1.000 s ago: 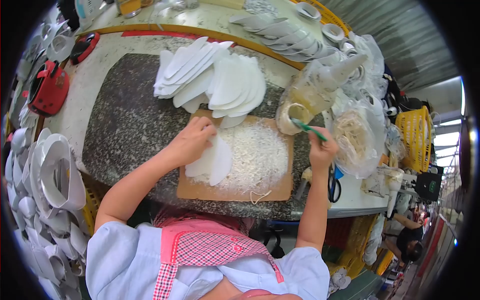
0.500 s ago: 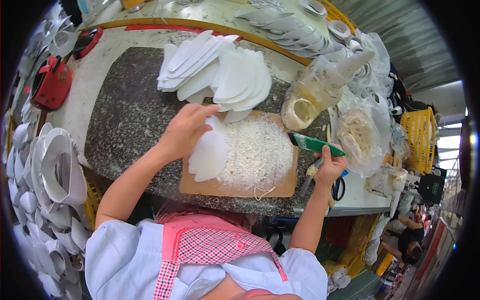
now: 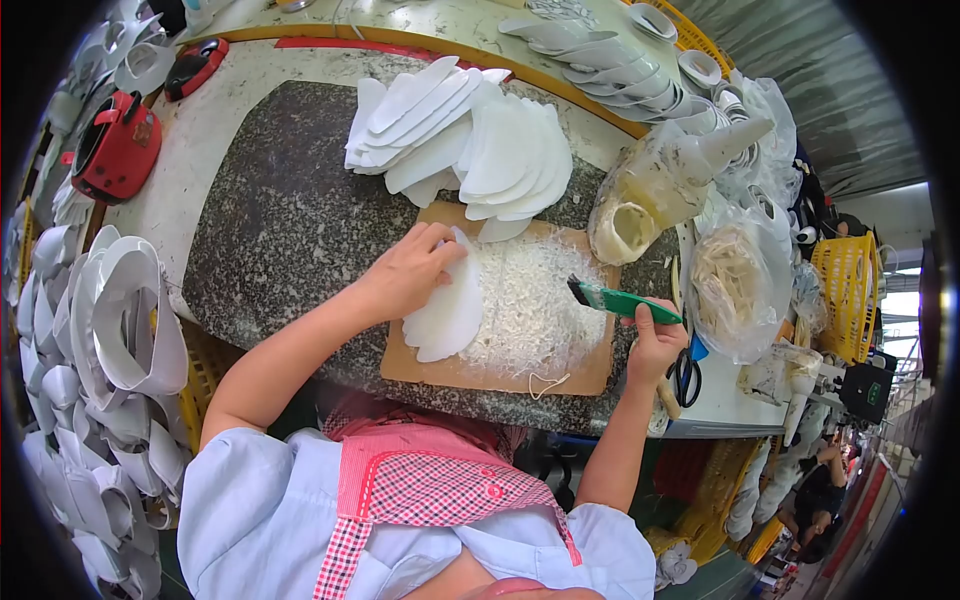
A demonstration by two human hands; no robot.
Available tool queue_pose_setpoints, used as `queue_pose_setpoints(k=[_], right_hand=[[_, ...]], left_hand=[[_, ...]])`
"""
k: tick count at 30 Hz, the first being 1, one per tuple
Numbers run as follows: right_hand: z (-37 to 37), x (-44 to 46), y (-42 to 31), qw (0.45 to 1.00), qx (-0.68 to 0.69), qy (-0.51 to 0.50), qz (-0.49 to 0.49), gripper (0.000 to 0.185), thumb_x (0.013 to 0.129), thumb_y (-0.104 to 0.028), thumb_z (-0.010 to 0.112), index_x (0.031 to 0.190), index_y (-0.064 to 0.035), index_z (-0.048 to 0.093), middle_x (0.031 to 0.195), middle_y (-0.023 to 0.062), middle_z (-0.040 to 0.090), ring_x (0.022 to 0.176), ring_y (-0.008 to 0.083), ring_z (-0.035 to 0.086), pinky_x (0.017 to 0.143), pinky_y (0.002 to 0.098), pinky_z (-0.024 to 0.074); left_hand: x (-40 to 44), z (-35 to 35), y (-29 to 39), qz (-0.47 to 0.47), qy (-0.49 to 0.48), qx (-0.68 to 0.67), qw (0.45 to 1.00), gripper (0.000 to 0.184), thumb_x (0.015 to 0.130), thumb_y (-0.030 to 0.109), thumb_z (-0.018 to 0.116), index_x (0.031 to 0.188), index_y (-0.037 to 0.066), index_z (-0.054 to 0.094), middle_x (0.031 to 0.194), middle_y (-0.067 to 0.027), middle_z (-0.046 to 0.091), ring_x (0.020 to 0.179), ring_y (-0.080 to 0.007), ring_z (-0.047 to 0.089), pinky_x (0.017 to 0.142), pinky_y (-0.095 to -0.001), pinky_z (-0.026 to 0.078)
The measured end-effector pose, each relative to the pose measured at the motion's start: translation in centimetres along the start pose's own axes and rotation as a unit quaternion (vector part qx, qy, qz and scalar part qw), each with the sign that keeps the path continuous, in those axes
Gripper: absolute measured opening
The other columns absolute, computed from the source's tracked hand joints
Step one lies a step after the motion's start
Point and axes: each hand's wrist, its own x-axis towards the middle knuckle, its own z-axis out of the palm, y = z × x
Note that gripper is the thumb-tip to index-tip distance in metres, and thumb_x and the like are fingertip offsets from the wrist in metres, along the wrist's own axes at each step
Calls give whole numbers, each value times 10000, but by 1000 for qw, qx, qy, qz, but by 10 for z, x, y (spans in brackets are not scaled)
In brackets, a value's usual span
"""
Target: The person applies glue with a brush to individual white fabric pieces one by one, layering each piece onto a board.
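My left hand (image 3: 412,272) rests with bent fingers on the upper part of some thin white pieces (image 3: 445,315). These lie on the left side of a brown board (image 3: 450,374) coated with crumbly white residue. In my right hand (image 3: 655,338) is a green-handled brush (image 3: 635,303), its dark bristles pointing left above the board. Fanned stacks of white pieces (image 3: 515,155) lie just behind the board. Behind the brush stands a crusted container with a round opening (image 3: 628,228). Whether my left fingertips pinch a piece is hard to make out.
A dark speckled slab (image 3: 270,220) lies under the board. Black scissors (image 3: 686,378) and a plastic bag (image 3: 738,285) are at the right. A red container (image 3: 118,150) stands at the left, near many curved white parts (image 3: 130,315). Another person (image 3: 820,500) is far right.
The brush has come away from the container's opening and now hangs over the board's right side. My left hand lifted off the white pieces, then came down on them again. The view has shifted slightly.
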Motion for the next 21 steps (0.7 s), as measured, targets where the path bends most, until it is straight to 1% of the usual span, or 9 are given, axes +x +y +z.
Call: queue_pose_setpoints(k=[1, 4, 7, 8, 11, 14, 17, 21], right_hand=[[2, 0, -1, 1000, 7, -7, 0, 96, 832, -48, 642, 856, 32, 594, 755, 68, 596, 609, 136, 569, 572, 256, 459], [5, -3, -2, 1000, 15, -16, -1, 81, 833, -34, 639, 849, 36, 602, 768, 69, 600, 620, 121, 561, 581, 246, 452], [8, -5, -2, 1000, 6, -11, 0, 81, 835, -33, 636, 850, 40, 604, 769, 72, 601, 619, 122, 565, 582, 244, 453], [9, -6, -4, 1000, 7, -11, 1, 83, 835, -32, 637, 851, 43, 605, 770, 74, 602, 618, 122, 566, 582, 244, 454], [9, -8, -2, 1000, 22, -16, 2, 85, 833, -29, 638, 853, 47, 605, 772, 77, 602, 617, 123, 570, 581, 243, 454], [7, -12, 1, 999, 29, -17, 5, 86, 833, -27, 638, 853, 49, 605, 772, 78, 601, 618, 123, 570, 580, 243, 452], [3, -17, 2, 1000, 17, -13, 3, 84, 836, -28, 633, 850, 50, 605, 769, 77, 599, 621, 122, 568, 581, 244, 448], [0, -20, 0, 1000, 27, -8, 6, 86, 837, -31, 633, 848, 49, 605, 772, 78, 599, 623, 122, 566, 581, 246, 444]], left_hand=[[-1, 4, 4, 3, 27, 10, 1000, 375, 717, 29, 655, 1077, 14, 549, 1074, -128, 492, 1003, -302, 480, 880, -367, 421], [-9, 15, 21, -22, 59, 85, 994, 379, 728, 49, 653, 1083, 3, 531, 1036, -140, 487, 971, -316, 479, 852, -375, 424], [-15, 19, 35, -72, 46, 73, 994, 354, 732, 77, 661, 1055, 4, 537, 981, -142, 480, 925, -317, 477, 814, -380, 424], [-16, 22, 34, -62, 51, 75, 994, 319, 730, 92, 669, 1011, 14, 541, 948, -134, 472, 898, -307, 473, 788, -381, 422], [-12, 18, 33, -78, 67, 16, 995, 260, 722, 84, 675, 939, 29, 542, 915, -118, 496, 887, -296, 481, 769, -372, 422], [-5, 19, 25, -71, 80, -40, 993, 189, 711, 60, 665, 855, 31, 545, 848, -102, 517, 856, -282, 495, 750, -381, 423], [4, 20, 24, -109, 54, -57, 991, 149, 711, 60, 664, 811, 46, 554, 824, -66, 546, 849, -270, 505, 747, -379, 422], [15, 23, 26, -46, 79, 58, 994, 150, 703, 67, 672, 796, 64, 555, 812, -47, 558, 818, -252, 502, 729, -356, 420]])
